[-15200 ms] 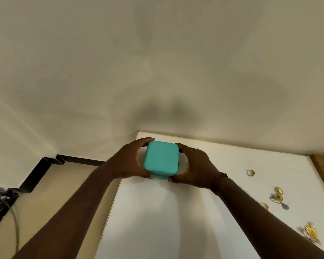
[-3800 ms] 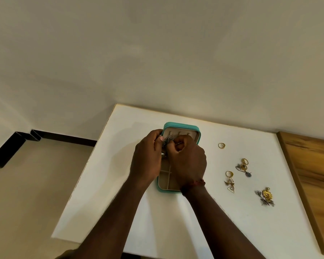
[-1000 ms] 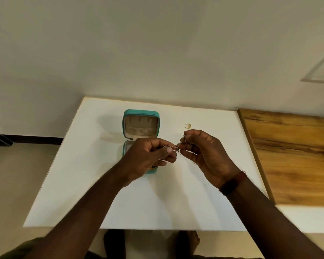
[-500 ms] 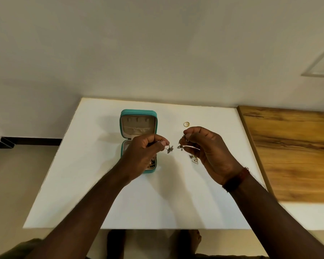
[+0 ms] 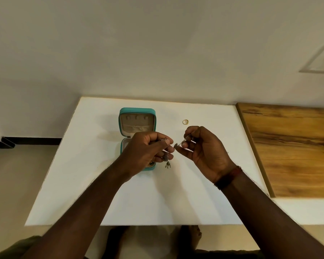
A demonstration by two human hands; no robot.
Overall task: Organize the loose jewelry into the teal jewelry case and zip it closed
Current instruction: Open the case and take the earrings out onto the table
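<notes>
Above the middle of the white table (image 5: 157, 202), both forearms are reaching forward from the lower corners of the view, and the two hands are meeting close together, raised off the surface.

The left hand (image 5: 148, 150) is showing its back to the camera, its fingers curling inward. Thumb and forefinger are pinching the top of a dark metal earring (image 5: 167, 164), which is hanging below the knuckles.

The right hand (image 5: 204, 152) is turning its palm toward the left hand, with its wrist bending back. Its fingers are also curling, and thumb and forefinger are pinching a second small jewelry piece (image 5: 176, 145) on a short link. Whether the two pieces are touching cannot be told. A reddish band (image 5: 229, 177) is circling the right wrist.

The teal jewelry case (image 5: 137, 110) is lying open on the table, just beyond and partly under the left hand. Its lid is standing upright at the far end, showing a beige lining with three small tabs and a pocket. The base is extending toward the person, and the left hand is hiding most of it.

A gold ring (image 5: 185, 121) is lying flat on the table, beyond the right hand and to the right of the case, apart from both. A wooden surface (image 5: 292, 150) is adjoining the table's right edge.
</notes>
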